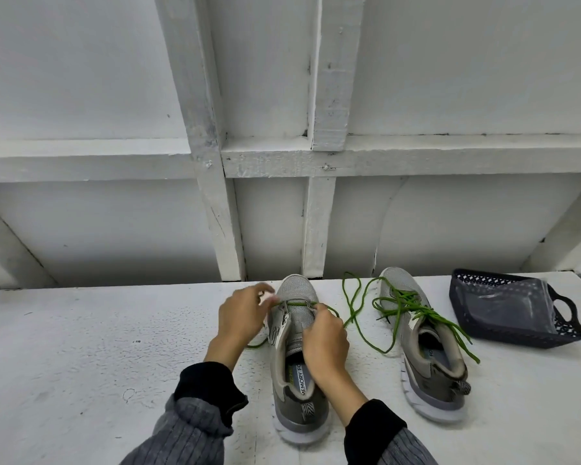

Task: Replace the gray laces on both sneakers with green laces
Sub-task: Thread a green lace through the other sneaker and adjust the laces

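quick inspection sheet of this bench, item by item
surface: white painted bench, scuffed and speckled
job's things: left sneaker has a green lace through only its toe-end eyelets, the rest trailing loose on both sides; right sneaker is laced in green with untied ends; no gray laces seen
clutter: dark woven basket at right, with a clear plastic bag in it
grips: left hand pinches the lace at the left sneaker's toe-end eyelets; right hand is curled at the opposite eyelet, contact with the lace hidden
cables: nothing seen
surroundings: white panelled wall with wooden framing behind the bench
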Demonstrator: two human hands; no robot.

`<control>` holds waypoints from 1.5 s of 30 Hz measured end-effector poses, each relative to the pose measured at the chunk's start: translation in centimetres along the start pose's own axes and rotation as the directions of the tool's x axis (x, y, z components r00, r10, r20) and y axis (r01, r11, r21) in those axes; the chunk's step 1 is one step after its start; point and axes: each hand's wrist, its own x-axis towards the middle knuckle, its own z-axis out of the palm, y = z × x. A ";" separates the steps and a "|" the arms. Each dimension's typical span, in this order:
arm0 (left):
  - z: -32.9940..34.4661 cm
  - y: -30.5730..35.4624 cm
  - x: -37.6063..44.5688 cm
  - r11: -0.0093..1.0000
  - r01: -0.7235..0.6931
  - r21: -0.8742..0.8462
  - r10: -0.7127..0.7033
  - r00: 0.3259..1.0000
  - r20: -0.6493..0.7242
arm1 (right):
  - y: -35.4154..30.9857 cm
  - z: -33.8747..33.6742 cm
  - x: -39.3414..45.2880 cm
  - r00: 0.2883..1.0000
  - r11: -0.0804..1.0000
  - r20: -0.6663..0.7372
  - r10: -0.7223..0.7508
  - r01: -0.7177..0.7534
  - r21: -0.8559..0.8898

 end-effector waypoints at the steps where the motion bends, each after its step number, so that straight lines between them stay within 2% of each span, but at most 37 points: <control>1: 0.4 0.1 -0.2 0.992 0.004 0.126 -0.009 0.999 0.034 | 0.0 0.0 0.0 1.000 1.000 0.004 0.002 -0.002 -0.001; 3: 1.2 0.1 -0.4 0.987 0.035 0.159 -0.041 0.999 0.035 | 0.0 -0.1 0.0 1.000 1.000 0.007 0.003 -0.003 -0.005; 4: 1.5 0.1 -0.3 0.995 0.057 0.076 -0.060 0.998 0.033 | 0.0 -0.1 0.1 1.000 1.000 0.008 0.002 -0.002 -0.005; 6: 1.8 0.0 0.0 0.964 0.099 -0.245 -0.093 0.995 0.037 | 0.1 -0.2 0.2 1.000 1.000 0.008 0.006 -0.006 -0.003; 8: 1.3 0.0 0.2 0.789 0.145 -0.597 -0.166 0.986 0.021 | 0.1 -0.2 0.2 1.000 1.000 0.008 0.009 -0.009 0.001; 10: 0.5 0.3 0.2 0.504 0.176 -0.845 -0.266 0.963 0.042 | 0.1 -0.2 0.1 1.000 1.000 0.005 0.008 -0.008 -0.002; 11: -0.1 0.5 0.3 0.381 0.170 -0.909 -0.313 0.949 0.047 | 0.1 -0.2 0.1 1.000 1.000 0.001 0.006 -0.006 -0.002; 13: -1.3 0.6 0.6 0.209 0.088 -0.974 -0.394 0.919 -0.001 | 0.1 -0.1 0.0 1.000 1.000 -0.003 0.003 -0.003 -0.003; 14: -1.9 0.7 0.7 0.155 0.022 -0.988 -0.429 0.902 -0.047 | 0.1 -0.1 0.0 1.000 1.000 -0.002 0.002 -0.002 -0.003; 15: -2.4 0.7 0.7 0.148 -0.037 -0.988 -0.467 0.878 -0.103 | 0.1 -0.2 0.0 1.000 1.000 -0.002 0.002 -0.002 -0.002; 18: -3.0 0.9 0.8 0.249 -0.132 -0.959 -0.614 0.744 -0.262 | 0.0 -0.3 0.0 1.000 1.000 -0.002 0.012 -0.012 0.002; 19: -2.9 1.0 0.7 0.284 -0.126 -0.950 -0.647 0.706 -0.287 | 0.0 -0.3 0.0 1.000 1.000 -0.003 0.014 -0.014 0.002; 20: -2.6 1.2 0.6 0.344 -0.096 -0.934 -0.646 0.697 -0.310 | 0.1 -0.3 0.0 1.000 1.000 -0.002 0.015 -0.015 0.002; 21: -2.2 1.2 0.5 0.445 -0.046 -0.894 -0.598 0.728 -0.335 | 0.1 -0.2 0.1 1.000 1.000 -0.001 0.018 -0.018 0.001; 22: -1.6 1.0 0.3 0.589 0.014 -0.808 -0.493 0.798 -0.346 | 0.1 -0.2 0.1 1.000 1.000 0.001 0.021 -0.021 0.001; 24: 0.2 0.3 0.0 0.872 0.065 -0.486 -0.204 0.950 -0.239 | 0.2 -0.1 0.1 1.000 1.000 0.005 0.028 -0.028 0.003; 25: 1.0 -0.2 -0.1 0.953 0.035 -0.300 -0.083 0.986 -0.147 | 0.2 -0.1 0.2 1.000 1.000 0.005 0.026 -0.026 0.001; 26: 1.8 -0.6 -0.2 0.991 -0.009 -0.133 -0.001 0.997 -0.075 | 0.2 -0.1 0.2 1.000 1.000 0.007 0.025 -0.025 -0.004; 28: 2.8 -0.9 -0.5 0.995 -0.041 0.094 0.045 0.998 -0.037 | 0.1 -0.1 0.2 1.000 1.000 0.006 0.020 -0.020 -0.004; 30: 2.9 -0.8 -0.6 0.993 -0.011 0.120 0.018 0.998 -0.053 | 0.1 0.0 0.2 1.000 1.000 0.007 0.016 -0.016 -0.002; 32: 2.6 -0.4 -0.6 0.998 0.043 -0.042 -0.046 0.995 -0.087 | 0.1 0.0 0.2 1.000 1.000 0.002 0.019 -0.019 -0.005; 34: 2.2 0.1 -0.4 0.936 0.137 -0.324 -0.199 0.966 -0.166 | 0.2 0.0 0.3 1.000 1.000 -0.007 0.022 -0.022 0.000; 36: 1.5 0.6 -0.3 0.767 0.193 -0.612 -0.420 0.872 -0.252 | 0.3 -0.1 0.2 1.000 1.000 -0.015 0.023 -0.023 0.008; 37: 1.2 0.9 -0.2 0.692 0.186 -0.698 -0.504 0.816 -0.282 | 0.3 -0.1 0.3 1.000 1.000 -0.018 0.021 -0.021 0.009; 38: 1.0 1.1 -0.1 0.667 0.177 -0.724 -0.544 0.780 -0.311 | 0.3 0.0 0.3 1.000 1.000 -0.020 0.017 -0.017 0.012; 39: 0.9 1.2 0.0 0.678 0.158 -0.718 -0.531 0.780 -0.329 | 0.3 0.1 0.3 1.000 1.000 -0.022 0.014 -0.014 0.016; 41: 1.0 1.4 0.3 0.710 0.069 -0.701 -0.386 0.870 -0.306 | 0.3 0.3 0.4 1.000 1.000 -0.025 0.012 -0.011 0.024; 43: 1.9 1.7 0.7 0.727 0.050 -0.685 -0.219 0.962 -0.162 | 0.5 0.4 0.6 0.999 0.998 -0.026 0.026 -0.025 0.055; 45: 3.3 1.5 1.0 0.772 0.081 -0.630 -0.148 0.988 -0.054 | 0.6 0.4 0.7 0.997 0.988 -0.034 0.068 -0.062 0.139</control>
